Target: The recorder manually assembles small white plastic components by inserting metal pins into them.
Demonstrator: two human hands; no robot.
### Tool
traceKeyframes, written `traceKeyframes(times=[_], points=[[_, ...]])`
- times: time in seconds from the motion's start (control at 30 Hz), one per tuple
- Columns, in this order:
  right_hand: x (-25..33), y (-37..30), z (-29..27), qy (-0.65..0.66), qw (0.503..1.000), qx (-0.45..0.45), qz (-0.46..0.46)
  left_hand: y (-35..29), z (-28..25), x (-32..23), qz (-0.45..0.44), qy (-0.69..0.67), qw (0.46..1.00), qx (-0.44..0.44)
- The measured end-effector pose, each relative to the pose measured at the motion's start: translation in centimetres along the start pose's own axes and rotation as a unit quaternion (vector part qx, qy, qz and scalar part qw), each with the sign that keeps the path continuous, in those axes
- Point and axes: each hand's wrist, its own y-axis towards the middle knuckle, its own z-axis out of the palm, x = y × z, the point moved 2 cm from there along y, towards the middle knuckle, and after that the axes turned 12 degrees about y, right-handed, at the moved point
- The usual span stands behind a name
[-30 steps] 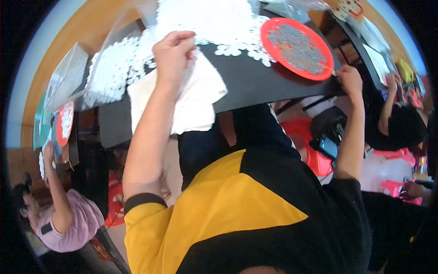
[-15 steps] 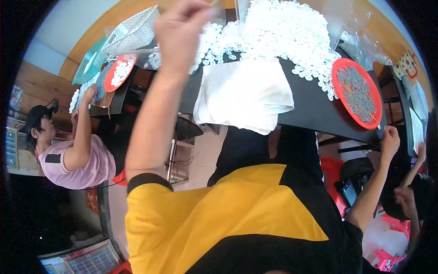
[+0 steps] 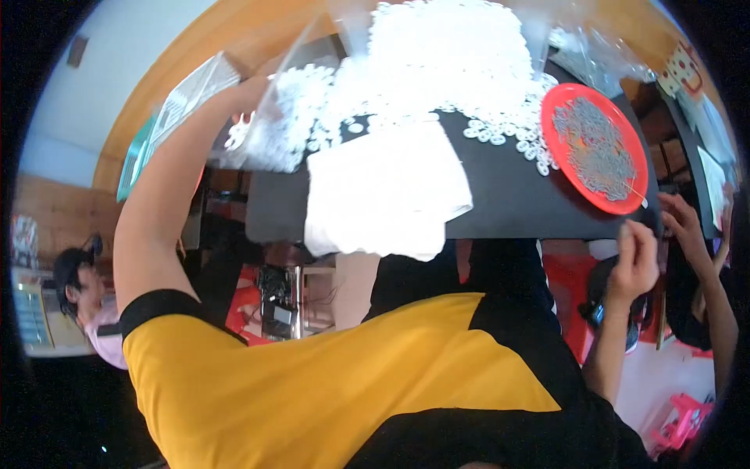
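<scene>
My left arm reaches to the far left. My left hand (image 3: 251, 95) is beside a clear upright panel (image 3: 269, 86), near a few small white oval pieces (image 3: 238, 131); its fingers are blurred and partly hidden. A large heap of white oval pieces (image 3: 445, 55) covers the back of the dark table (image 3: 508, 187). In front of it lies a folded white cloth (image 3: 383, 187). My right hand (image 3: 634, 262) is off the table's right front edge, fingers curled together; what they hold, if anything, is not visible. A red plate (image 3: 555, 133) with many small grey pieces (image 3: 598, 148) sits just beyond it.
A co-worker's hand (image 3: 682, 221) is close to my right hand. Another person in a pink shirt (image 3: 105, 336) sits at the left. White (image 3: 191, 90) and green baskets (image 3: 133, 160) stand at the far left, and clear plastic bags (image 3: 598, 59) at the back right.
My left hand has swung left and down from above the table to the panel. My right hand has shifted slightly left and nearer. A co-worker's hand has come up beside it.
</scene>
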Motion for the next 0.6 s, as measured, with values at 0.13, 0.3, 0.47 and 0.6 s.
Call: traceKeyframes(times=[0.13,0.3,0.47,0.6], points=[[2.1,-0.9,2.2,0.024,0.996,0.077,-0.024,0.8,-0.6,-4.9,-0.010,0.045,0.998,0.043],[1.6,0.0,3.4,0.060,0.996,0.068,-0.001,-0.2,-1.6,-5.1,0.018,0.005,1.000,-0.023],[1.7,0.2,3.8,0.069,0.995,0.071,-0.010,-0.7,-1.0,1.4,0.061,-0.001,0.990,-0.131],[2.1,-0.3,3.5,0.061,0.996,0.064,-0.019,-1.8,-3.4,-1.9,-0.058,-0.077,0.989,-0.111]])
